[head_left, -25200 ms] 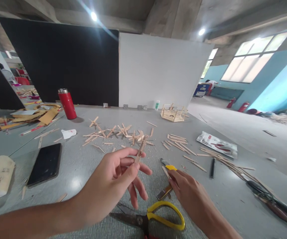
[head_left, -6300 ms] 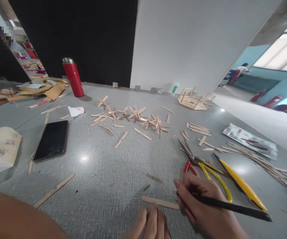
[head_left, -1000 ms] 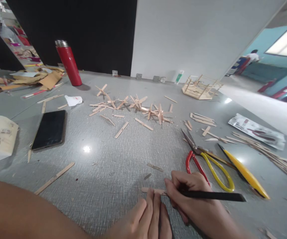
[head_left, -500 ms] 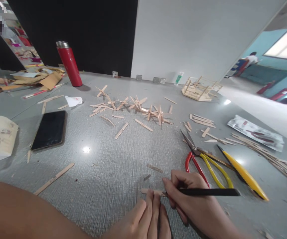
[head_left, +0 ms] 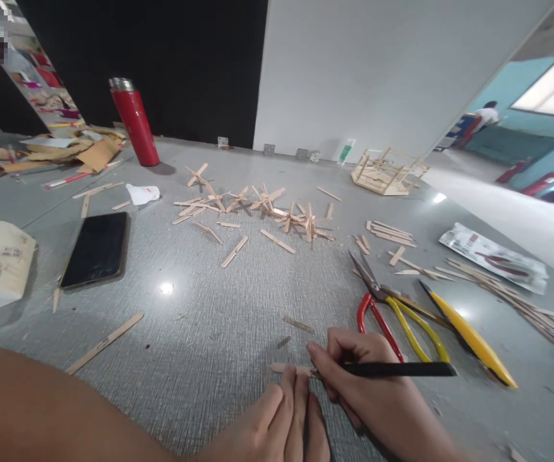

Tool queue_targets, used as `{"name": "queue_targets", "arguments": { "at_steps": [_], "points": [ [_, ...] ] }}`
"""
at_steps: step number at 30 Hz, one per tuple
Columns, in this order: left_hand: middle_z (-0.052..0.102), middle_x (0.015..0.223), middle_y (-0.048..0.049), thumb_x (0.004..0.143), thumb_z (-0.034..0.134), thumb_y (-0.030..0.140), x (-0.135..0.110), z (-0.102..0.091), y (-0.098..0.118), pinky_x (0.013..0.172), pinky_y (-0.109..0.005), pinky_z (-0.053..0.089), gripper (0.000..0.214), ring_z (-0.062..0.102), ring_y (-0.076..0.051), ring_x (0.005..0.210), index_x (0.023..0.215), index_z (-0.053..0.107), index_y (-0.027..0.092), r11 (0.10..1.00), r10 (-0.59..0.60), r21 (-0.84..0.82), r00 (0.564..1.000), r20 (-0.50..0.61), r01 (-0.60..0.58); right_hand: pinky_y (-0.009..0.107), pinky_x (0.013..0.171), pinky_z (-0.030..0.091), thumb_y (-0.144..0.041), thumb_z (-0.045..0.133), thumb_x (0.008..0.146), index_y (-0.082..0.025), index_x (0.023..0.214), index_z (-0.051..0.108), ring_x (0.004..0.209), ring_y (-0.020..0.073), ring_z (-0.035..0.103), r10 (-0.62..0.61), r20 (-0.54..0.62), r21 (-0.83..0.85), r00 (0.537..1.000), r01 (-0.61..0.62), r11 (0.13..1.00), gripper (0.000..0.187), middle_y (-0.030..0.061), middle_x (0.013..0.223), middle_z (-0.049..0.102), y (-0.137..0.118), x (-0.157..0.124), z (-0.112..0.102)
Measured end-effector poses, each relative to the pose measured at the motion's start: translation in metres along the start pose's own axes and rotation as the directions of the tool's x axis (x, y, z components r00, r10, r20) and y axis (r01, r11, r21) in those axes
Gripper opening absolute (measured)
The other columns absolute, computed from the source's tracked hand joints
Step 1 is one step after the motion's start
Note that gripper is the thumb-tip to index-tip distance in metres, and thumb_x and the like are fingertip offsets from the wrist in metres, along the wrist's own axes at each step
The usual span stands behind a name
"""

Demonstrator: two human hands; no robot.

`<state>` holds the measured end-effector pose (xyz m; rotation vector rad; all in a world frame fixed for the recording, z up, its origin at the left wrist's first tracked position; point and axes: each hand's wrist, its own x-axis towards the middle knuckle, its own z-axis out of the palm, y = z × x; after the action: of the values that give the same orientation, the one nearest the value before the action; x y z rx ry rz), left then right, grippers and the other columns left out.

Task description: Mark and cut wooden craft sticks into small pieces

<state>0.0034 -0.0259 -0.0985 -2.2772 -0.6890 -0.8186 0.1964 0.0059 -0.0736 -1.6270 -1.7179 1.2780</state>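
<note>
My left hand [head_left: 289,414] lies at the bottom centre, fingers together, pressing a small wooden craft stick [head_left: 281,368] onto the table. Only the stick's rounded left end and a short stretch between my hands show. Just to the right, my right hand [head_left: 358,372] is closed in a writing grip around a slim black pen-like tool [head_left: 402,369]. The tool's working tip is hidden behind the fingers, close to the stick. Two thin wood slivers [head_left: 299,325] lie above my hands. Behind my right hand rest red-handled pliers or scissors [head_left: 376,314] and a yellow-handled pair [head_left: 419,330].
A yellow cutter [head_left: 469,333] lies at right near long wooden strips [head_left: 522,295] and a white packet [head_left: 493,256]. Broken stick pieces [head_left: 267,205] are scattered ahead. A stick frame model [head_left: 387,173], red flask [head_left: 135,122] and phone [head_left: 97,250] stand or lie further off.
My right hand and the black tool have shifted slightly left, towards my left fingers. My left hand stays on the stick.
</note>
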Motion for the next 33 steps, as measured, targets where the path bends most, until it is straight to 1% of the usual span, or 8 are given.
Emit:
{"name": "queue_targets", "arguments": {
  "at_steps": [6,12,15,18,22,27,30,33],
  "points": [
    [0.083,0.095,-0.0074,0.098,0.038,0.008,-0.0001,-0.0013,0.0015,0.078,-0.028,0.051,0.036,0.079,-0.018,0.086,0.098,0.073,0.010,1.000,0.001,-0.017,1.000,0.025,-0.001,0.016,0.033,0.026,-0.055,0.057,0.099,-0.021,0.062,0.046,0.032,0.0039,0.041,-0.017,-0.008,-0.022,1.000,0.016,1.000,0.051,-0.0054,0.050,0.053,0.0026,-0.0009,0.0005],
    [0.083,0.096,-0.0066,0.096,0.036,0.004,0.0018,-0.0031,-0.0025,0.078,-0.027,0.051,0.038,0.078,-0.017,0.087,0.101,0.073,0.010,0.999,0.052,-0.002,0.997,0.049,-0.052,0.016,0.035,0.026,-0.050,0.056,0.100,-0.022,0.061,0.043,0.034,0.0041,0.039,-0.032,-0.017,-0.078,0.999,0.031,0.996,0.050,-0.0068,0.049,0.048,0.0005,-0.0025,-0.0001],
    [0.083,0.095,-0.0076,0.096,0.036,0.004,0.0018,-0.0024,-0.0015,0.077,-0.027,0.051,0.038,0.078,-0.017,0.085,0.099,0.073,0.009,0.999,0.035,-0.005,0.999,0.034,-0.035,0.017,0.035,0.026,-0.046,0.053,0.101,-0.023,0.062,0.040,0.036,0.0047,0.039,-0.030,-0.023,-0.100,0.999,0.028,0.995,0.048,-0.0071,0.049,0.046,-0.0015,-0.0032,-0.0009],
    [0.083,0.096,-0.0070,0.098,0.032,0.005,0.0007,-0.0015,0.0022,0.078,-0.027,0.051,0.043,0.078,-0.018,0.088,0.099,0.074,0.010,1.000,-0.002,-0.011,1.000,0.030,0.002,0.017,0.034,0.027,-0.045,0.052,0.102,-0.024,0.062,0.038,0.034,0.0055,0.040,-0.016,-0.020,-0.096,1.000,0.014,0.995,0.047,-0.0070,0.050,0.046,-0.0012,-0.0026,-0.0007],
    [0.083,0.094,-0.0078,0.098,0.034,0.005,-0.0007,-0.0014,0.0043,0.079,-0.029,0.050,0.040,0.078,-0.019,0.087,0.098,0.074,0.010,1.000,-0.028,-0.011,1.000,0.014,0.028,0.018,0.036,0.027,-0.039,0.052,0.102,-0.024,0.061,0.036,0.035,0.0063,0.040,-0.072,-0.042,-0.145,0.997,0.065,0.987,0.047,-0.0086,0.045,0.041,0.0008,-0.0014,-0.0001],
    [0.083,0.095,-0.0093,0.098,0.039,0.007,0.0009,-0.0012,-0.0001,0.078,-0.030,0.049,0.035,0.078,-0.020,0.086,0.099,0.074,0.008,1.000,0.018,-0.023,0.999,0.029,-0.017,0.019,0.037,0.027,-0.035,0.052,0.101,-0.024,0.058,0.035,0.036,0.0065,0.036,-0.122,-0.065,-0.181,0.990,0.108,0.977,0.047,-0.0095,0.041,0.037,-0.0027,-0.0019,-0.0011],
    [0.083,0.095,-0.0080,0.097,0.037,0.006,0.0019,-0.0005,-0.0012,0.078,-0.030,0.050,0.037,0.078,-0.020,0.086,0.099,0.074,0.009,0.999,0.041,-0.016,0.999,0.031,-0.041,0.019,0.037,0.027,-0.036,0.058,0.097,-0.024,0.057,0.039,0.035,0.0068,0.038,-0.079,-0.059,-0.126,0.995,0.071,0.990,0.046,-0.0091,0.040,0.038,-0.0057,-0.0029,-0.0020],
    [0.083,0.096,-0.0088,0.099,0.041,0.010,0.0009,0.0004,-0.0004,0.079,-0.031,0.050,0.033,0.077,-0.021,0.087,0.100,0.074,0.008,0.999,0.051,-0.015,0.998,0.039,-0.051,0.019,0.036,0.026,-0.043,0.059,0.097,-0.024,0.057,0.043,0.032,0.0066,0.038,-0.028,-0.074,-0.068,0.997,0.023,0.997,0.047,-0.0086,0.041,0.040,-0.0057,-0.0040,-0.0016]
  ]
}}
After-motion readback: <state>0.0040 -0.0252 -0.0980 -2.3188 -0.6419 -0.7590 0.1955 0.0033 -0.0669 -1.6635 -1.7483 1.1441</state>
